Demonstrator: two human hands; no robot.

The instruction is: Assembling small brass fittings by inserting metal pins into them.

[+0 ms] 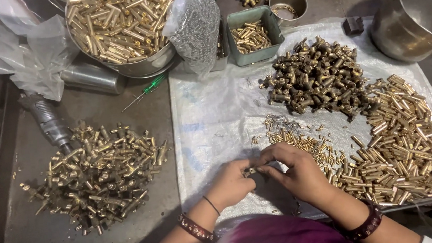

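Both hands meet over the white sheet point(210, 117): the left hand point(231, 184) and right hand point(297, 171), fingers curled, pinch a small brass fitting point(251, 171) between their fingertips.

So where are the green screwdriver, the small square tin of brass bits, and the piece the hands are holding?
green screwdriver point(154, 83), head view, on its green handle.
square tin point(274, 27), head view, on its right wall.
small brass piece point(251, 171), head view, on the bit showing between the left hand point(231, 183) and right hand point(297, 171).
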